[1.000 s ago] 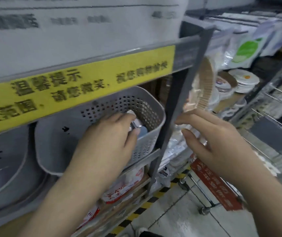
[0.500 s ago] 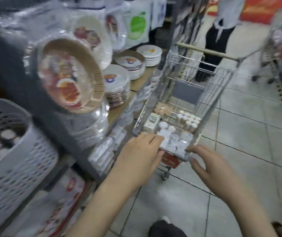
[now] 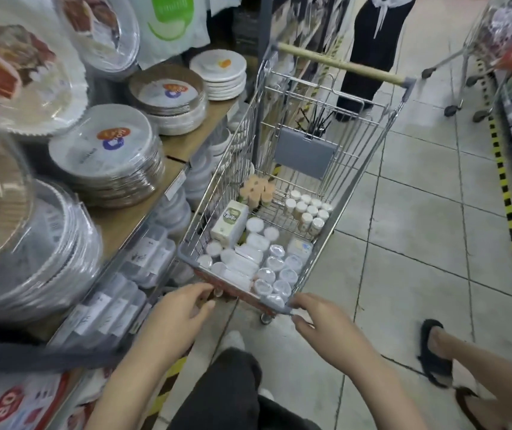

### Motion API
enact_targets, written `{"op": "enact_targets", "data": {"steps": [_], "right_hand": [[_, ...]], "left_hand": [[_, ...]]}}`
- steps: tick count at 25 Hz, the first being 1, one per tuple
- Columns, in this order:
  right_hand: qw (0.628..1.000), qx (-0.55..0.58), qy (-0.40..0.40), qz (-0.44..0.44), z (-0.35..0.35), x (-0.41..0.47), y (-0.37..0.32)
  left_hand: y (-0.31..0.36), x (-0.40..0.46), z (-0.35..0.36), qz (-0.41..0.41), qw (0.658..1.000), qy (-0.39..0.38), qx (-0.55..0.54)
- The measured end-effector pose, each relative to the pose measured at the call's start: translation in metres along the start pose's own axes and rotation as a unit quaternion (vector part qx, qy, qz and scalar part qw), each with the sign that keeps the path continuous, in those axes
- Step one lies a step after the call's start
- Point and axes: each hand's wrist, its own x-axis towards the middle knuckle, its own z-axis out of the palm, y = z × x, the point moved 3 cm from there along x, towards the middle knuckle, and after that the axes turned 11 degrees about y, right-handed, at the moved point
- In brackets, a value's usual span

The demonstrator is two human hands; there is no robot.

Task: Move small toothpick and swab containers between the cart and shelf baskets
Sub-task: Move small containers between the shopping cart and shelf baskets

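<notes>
Blurring at the left edge of the view: stacked plates (image 3: 105, 150) on the shelf (image 3: 130, 218), labels unreadable. Cutting off at the top, a standing person (image 3: 372, 41) beyond the cart's far end, only legs and a light top showing. Hiding much of the cart floor under packed goods, so exact counts staying unclear.

Reaching forward, both hands, palms down, arms entering from the bottom edge. Hovering at the near left corner of the cart (image 3: 360, 169), the left hand (image 3: 174, 318), fingers loosely curled, holding nothing, contact with the rim unclear. Resting at the near right corner, the right hand (image 3: 326, 327), fingertips touching the grey rim, fingers relaxed, gripping nothing.

Standing upright near the cart's right side, midway along, a cluster of small white-capped bottles (image 3: 309, 212), long axes vertical. Lying along the near edge, clear round-lidded containers (image 3: 276, 271), lids facing up. Leaning by the left side, a white box (image 3: 229, 223).
</notes>
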Motion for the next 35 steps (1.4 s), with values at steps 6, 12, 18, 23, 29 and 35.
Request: {"op": "enact_targets", "data": {"steps": [6,12,18,23,29,35], "right_hand": [[0.999,0.005,-0.005,0.034,-0.014,0.083,0.02],[0.99,0.008,-0.002,0.144,-0.023,0.145,0.078],[0.973,0.038,-0.038,0.226,0.011,0.266,0.136],[0.936,0.01,-0.083,0.343,0.065,0.371,0.22],[0.903,-0.066,-0.073,0.417,0.116,0.441,0.301],[0.895,-0.053,-0.014,0.443,0.151,0.443,0.335]], "left_hand": [[0.003,0.107,0.013,-0.003,0.999,-0.038,0.003],[0.049,0.222,0.066,0.083,0.99,-0.11,0.016],[0.059,0.314,0.162,0.064,0.978,-0.199,0.021],[0.037,0.383,0.267,0.0,0.964,-0.264,0.024],[0.02,0.436,0.382,-0.046,0.951,-0.303,-0.026],[0.012,0.463,0.439,-0.099,0.955,-0.261,-0.104]]}}
